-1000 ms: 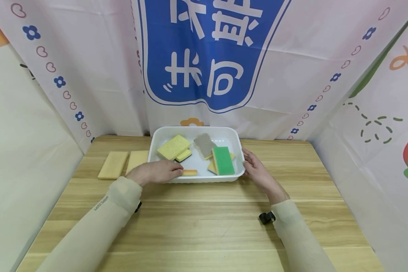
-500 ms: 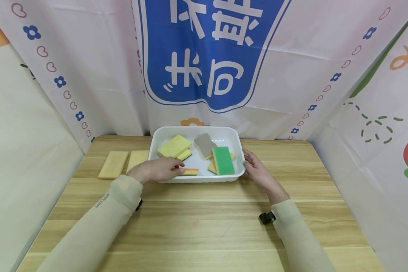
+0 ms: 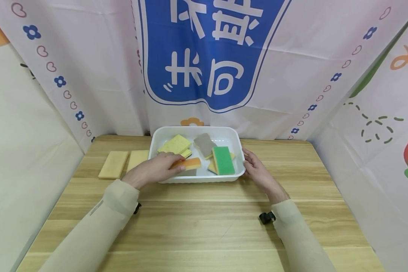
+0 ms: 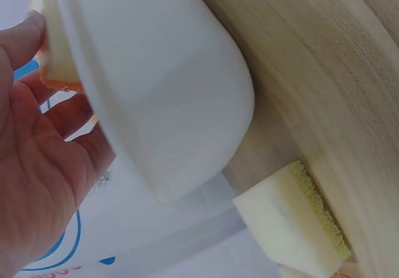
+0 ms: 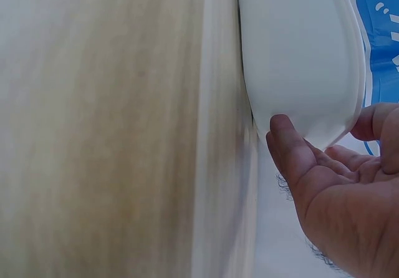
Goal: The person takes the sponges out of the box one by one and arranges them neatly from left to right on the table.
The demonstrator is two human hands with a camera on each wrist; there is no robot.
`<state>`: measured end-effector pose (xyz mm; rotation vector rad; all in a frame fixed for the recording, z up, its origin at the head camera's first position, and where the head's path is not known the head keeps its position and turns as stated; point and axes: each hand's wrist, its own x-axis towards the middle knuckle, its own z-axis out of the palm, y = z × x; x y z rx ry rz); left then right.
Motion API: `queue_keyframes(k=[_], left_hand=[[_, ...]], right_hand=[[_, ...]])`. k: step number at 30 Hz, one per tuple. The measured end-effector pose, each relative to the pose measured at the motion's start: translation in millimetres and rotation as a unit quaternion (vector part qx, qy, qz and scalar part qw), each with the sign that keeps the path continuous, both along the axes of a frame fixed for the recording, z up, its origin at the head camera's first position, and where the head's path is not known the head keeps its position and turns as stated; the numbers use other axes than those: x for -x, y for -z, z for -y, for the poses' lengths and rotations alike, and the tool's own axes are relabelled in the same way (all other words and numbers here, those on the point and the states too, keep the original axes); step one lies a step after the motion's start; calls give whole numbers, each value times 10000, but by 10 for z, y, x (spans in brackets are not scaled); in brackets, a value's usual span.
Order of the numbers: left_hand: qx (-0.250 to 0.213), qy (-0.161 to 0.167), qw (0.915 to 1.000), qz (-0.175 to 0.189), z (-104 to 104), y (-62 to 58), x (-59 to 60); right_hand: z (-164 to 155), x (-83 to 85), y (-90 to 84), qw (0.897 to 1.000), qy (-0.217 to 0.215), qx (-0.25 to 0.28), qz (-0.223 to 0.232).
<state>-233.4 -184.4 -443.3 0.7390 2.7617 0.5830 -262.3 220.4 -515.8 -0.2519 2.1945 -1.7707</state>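
My left hand [image 3: 153, 169] pinches an orange and yellow sponge [image 3: 192, 163] between thumb and fingers, just inside the front rim of a white plastic tray [image 3: 204, 179]. The left wrist view shows the thumb on the pale foam [image 4: 57, 38], with part of the sponge hidden behind the tray wall. My right hand [image 3: 258, 172] holds the tray's right end; in the right wrist view the thumb is at the rim and a fingertip lies low on the outer wall. Inside lie a yellow sponge [image 3: 174, 144], a grey scourer sponge [image 3: 204, 144] and a green sponge [image 3: 224, 160].
Left of the tray, two pale yellow sponges [image 3: 113, 164] lie on the wooden table [image 3: 204, 223]. A smaller yellow sponge [image 3: 187, 153] is partly under the large yellow one, and another sticks out beneath the green one. A printed curtain [image 3: 115, 75] hangs close behind the tray.
My left hand has lifted the orange and yellow sponge slightly and tilted it, so more of its orange face shows. The right hand and the tray stay in place.
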Motion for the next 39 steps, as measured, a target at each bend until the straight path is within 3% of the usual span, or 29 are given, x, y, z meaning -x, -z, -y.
queue_keyframes(k=[9,19,29,39], left_hand=[[-129,-113,9980,-608,91,-134,-191],[42,-70,9957,-918,120,-309,-462],[375,538,9889,-1332,42,-386,-747],[560,866,9879,-1162,-33,-350,-957]], right_hand=[[2,2,11,10000,-35,56,13],[14,-9,4,9999,-95,43,-8],[19,-15,-9,10000,-45,28,-45],[14,-24,-26,10000,20,33,-69]])
